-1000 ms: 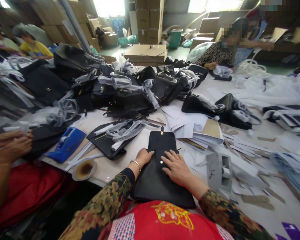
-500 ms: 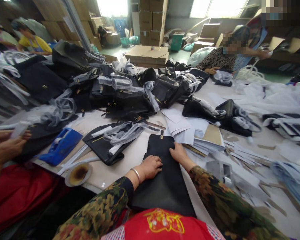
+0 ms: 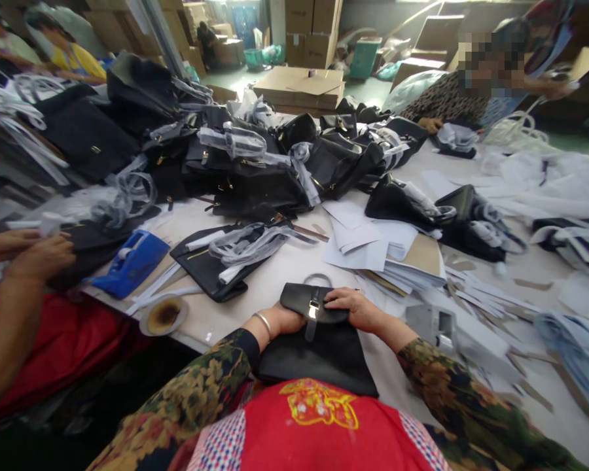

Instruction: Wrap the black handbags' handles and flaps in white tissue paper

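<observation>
A black handbag (image 3: 319, 360) lies on the table right before my body, its flap (image 3: 297, 301) folded down over the front. A strap with a gold clasp (image 3: 313, 310) hangs from the flap's middle, and a ring-shaped handle (image 3: 317, 280) shows behind the top edge. My left hand (image 3: 287, 320) grips the bag's left side, its fingertips tucked under the flap. From the right, my right hand (image 3: 353, 306) holds the flap's edge, fingers on top near the clasp.
Several black bags (image 3: 255, 190) with wrapped handles are heaped beyond. Left are a blue tape dispenser (image 3: 135, 261), a tape roll (image 3: 164, 315) and a co-worker's hands (image 3: 44, 255). Papers (image 3: 358, 229) and a grey dispenser (image 3: 436, 324) lie right. Another person (image 3: 442, 98) works at the far right.
The flap, earlier stretched out away from me, is now folded toward me over the bag. My left hand has gone from lying on top to under the flap's edge.
</observation>
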A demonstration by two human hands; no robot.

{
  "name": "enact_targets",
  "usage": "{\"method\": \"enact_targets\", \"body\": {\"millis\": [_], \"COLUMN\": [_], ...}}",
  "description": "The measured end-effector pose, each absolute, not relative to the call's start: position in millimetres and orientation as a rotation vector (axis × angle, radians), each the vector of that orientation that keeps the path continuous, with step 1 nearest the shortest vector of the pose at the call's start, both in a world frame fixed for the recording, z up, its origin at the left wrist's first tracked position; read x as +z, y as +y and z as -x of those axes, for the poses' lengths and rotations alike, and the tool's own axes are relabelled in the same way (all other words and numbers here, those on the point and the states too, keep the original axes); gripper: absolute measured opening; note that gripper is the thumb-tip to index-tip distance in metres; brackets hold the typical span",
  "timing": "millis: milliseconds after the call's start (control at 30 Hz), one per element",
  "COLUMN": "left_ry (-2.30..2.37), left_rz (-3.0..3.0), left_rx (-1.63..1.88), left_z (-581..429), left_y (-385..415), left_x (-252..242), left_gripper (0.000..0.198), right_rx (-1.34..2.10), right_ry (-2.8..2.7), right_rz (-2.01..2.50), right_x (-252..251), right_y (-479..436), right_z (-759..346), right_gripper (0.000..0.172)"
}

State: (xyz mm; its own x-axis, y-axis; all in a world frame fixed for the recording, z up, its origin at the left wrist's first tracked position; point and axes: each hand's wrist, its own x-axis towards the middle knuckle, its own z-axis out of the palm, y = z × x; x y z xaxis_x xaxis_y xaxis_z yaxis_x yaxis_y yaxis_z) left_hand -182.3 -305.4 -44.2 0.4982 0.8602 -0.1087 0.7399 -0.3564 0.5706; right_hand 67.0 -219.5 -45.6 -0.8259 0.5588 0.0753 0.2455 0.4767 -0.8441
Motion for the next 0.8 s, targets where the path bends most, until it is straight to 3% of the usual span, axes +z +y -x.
{"method": "enact_targets", "body": {"millis": [100, 200, 333, 433, 500, 633, 700, 800], "left_ry": [1.242, 1.448, 1.700, 1.284, 1.259, 1.572, 1.598, 1.512], "left_rz": [-2.181, -2.148, -2.223, -2.389, -2.417, -2.362, -2.332, -2.306], "left_rx": [0.304, 0.446, 0.628, 0.366, 0.289, 0.688, 0.777, 0.456], "left_z": [203.6, 227.6, 225.7, 202.6, 188.1, 171.0, 165.1, 158.6], "left_y": [-322.2, -333.3, -330.9, -330.8, -335.8, -348.4, -351.4, -351.2], "left_x": [-35.2, -12.8, 19.4, 29.2, 31.6, 40.4, 43.1, 35.1], "left_gripper": [0.023, 0.019, 0.036, 0.058, 0.063, 0.049, 0.043, 0.046], "right_rx": [1.070, 1.019, 1.018, 1.021, 1.035, 0.931, 0.787, 0.655], "right_ry": [-2.481, -2.484, -2.522, -2.546, -2.517, -2.389, -2.286, -2.178], "right_rz": [0.558, 0.597, 0.593, 0.647, 0.757, 1.231, 1.455, 1.564], "right_x": [-66.7, -81.4, -79.8, -67.1, -54.5, -23.3, -7.9, 9.4], "right_y": [-238.1, -243.1, -242.8, -249.3, -252.8, -233.1, -208.9, -172.7], "right_z": [-86.5, -94.7, -93.2, -90.4, -87.5, -71.8, -59.9, -43.3], "right_gripper": [0.062, 0.068, 0.071, 0.065, 0.054, 0.023, 0.024, 0.026]}}
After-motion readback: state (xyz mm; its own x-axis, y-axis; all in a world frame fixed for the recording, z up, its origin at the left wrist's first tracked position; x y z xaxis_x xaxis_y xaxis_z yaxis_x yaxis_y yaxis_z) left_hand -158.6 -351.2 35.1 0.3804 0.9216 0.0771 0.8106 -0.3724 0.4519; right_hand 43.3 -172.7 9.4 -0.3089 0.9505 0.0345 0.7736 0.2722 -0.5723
